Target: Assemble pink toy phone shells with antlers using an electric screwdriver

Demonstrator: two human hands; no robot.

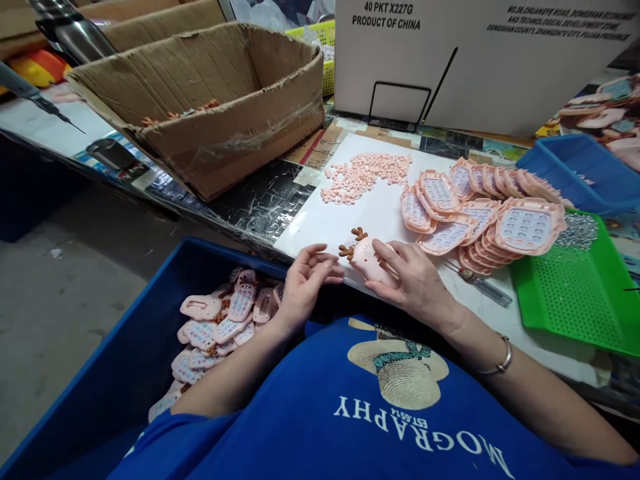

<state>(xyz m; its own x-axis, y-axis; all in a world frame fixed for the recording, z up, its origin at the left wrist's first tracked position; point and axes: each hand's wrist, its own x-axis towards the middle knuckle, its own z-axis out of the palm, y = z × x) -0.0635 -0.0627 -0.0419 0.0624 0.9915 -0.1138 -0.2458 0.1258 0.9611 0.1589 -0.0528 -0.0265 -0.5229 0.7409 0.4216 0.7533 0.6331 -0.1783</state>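
A pink plastic toy phone shell with brown antlers [369,260] is held in my right hand [417,280], over the front edge of the white board [320,230]. Its antlers point left, toward my left hand [311,277]. That hand is apart from the shell, fingers loosely curved and separated, with nothing visible in it. Right of the shell lie stacked pink shell halves with keypads [527,227]. Many small pink plastic pieces [367,175] are spread at the back of the board. The underside of the held shell is hidden by my right fingers.
A blue bin [135,303] at lower left holds pink toy phones [243,301]. An open cardboard box [240,133] stands behind it. On the right are a green tray [565,293] with small metal screws [580,230], a blue container [570,170] and a screwdriver-like tool [483,287]. An electric screwdriver [37,100] hangs at left.
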